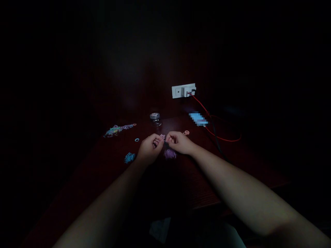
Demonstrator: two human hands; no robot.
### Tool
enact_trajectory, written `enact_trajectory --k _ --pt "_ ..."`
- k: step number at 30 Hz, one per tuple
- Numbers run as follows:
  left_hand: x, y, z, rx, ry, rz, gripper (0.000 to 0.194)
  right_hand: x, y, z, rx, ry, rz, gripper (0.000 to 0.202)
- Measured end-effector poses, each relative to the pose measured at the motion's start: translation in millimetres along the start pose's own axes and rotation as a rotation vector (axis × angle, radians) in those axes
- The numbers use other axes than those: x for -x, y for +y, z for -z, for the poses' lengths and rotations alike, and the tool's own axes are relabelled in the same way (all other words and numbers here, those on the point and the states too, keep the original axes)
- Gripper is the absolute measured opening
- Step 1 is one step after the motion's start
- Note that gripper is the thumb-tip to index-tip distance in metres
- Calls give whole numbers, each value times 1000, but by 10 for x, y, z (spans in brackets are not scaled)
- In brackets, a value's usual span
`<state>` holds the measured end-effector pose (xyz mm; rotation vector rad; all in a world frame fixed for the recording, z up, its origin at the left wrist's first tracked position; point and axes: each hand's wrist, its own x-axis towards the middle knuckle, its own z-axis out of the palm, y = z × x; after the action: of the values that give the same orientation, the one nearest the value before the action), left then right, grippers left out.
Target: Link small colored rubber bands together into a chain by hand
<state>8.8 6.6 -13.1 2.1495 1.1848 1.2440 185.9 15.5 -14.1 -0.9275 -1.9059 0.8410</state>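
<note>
Table (192, 187), dark reddish wood: front edge passing beneath right forearm, working room between edge and hands. Blue bands (129, 158), heaped, left. Purple bands (170, 154), heaped, just nearer than the fingertips. Left hand (150, 148), right hand (181, 142): both pinching one small item (166, 141), too dim to identify. Mixed bands (116, 130), farther left. Lidded jar (155, 119), beyond hands. Wall socket (178, 92), white; room dark.

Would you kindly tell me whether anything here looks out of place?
A small blue ring lies apart from the blue pile, as if stray, and a pixelated patch beside the red cable hides what's there. Nothing looks clearly damaged, though it's dark.
</note>
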Motion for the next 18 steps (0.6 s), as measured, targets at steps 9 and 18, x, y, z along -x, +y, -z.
enact_trajectory --k 9,18 --pt "-4 -45 -15 -24 -16 -38 13 -4 -26 1 -70 34 14 5" --pt "21 54 -23 33 -82 -38 12 2 -102 52 33 141 56 7"
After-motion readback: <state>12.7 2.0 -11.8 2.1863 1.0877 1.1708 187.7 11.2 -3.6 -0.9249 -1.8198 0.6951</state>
